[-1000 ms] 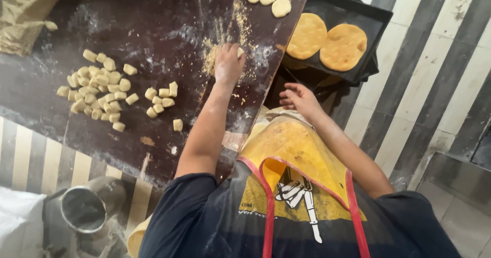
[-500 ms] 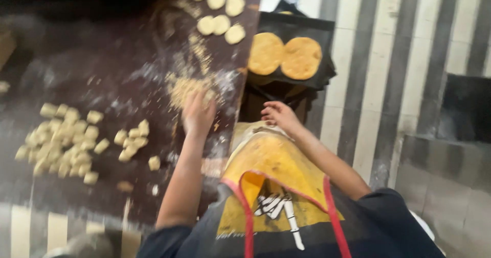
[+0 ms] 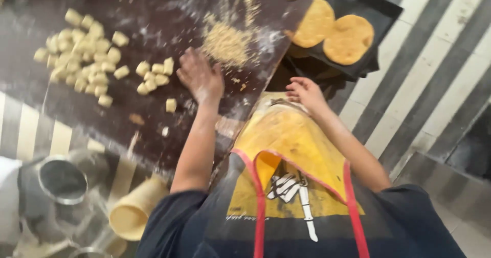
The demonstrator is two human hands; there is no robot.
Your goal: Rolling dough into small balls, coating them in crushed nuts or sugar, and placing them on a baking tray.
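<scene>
Starting at the far left, I see a metal cup (image 3: 62, 180) and a yellowish roll of dough (image 3: 134, 212) sitting below the edge of the dark board (image 3: 153, 12). On the board itself, a heap of small dough pieces (image 3: 84, 53) lies at the left, with a smaller cluster (image 3: 153, 76) trailing toward the middle and one stray piece (image 3: 171, 105) just below it.

My left hand (image 3: 200, 76) rests flat on the floured board, fingers loosely spread and gripping nothing; the small cluster sits just beside it on its left, nearly touching the fingertips. Just above and right of that hand is a scatter of crumbs (image 3: 225, 43), near but apart from it.

My right hand (image 3: 306, 91) hovers off the board's edge over the yellow apron (image 3: 291, 150), fingers slightly curled and empty as far as I can tell. It is well apart from the dough pieces.

Further right, a black tray (image 3: 383, 12) holds two round flat breads (image 3: 332, 33) above that hand.
</scene>
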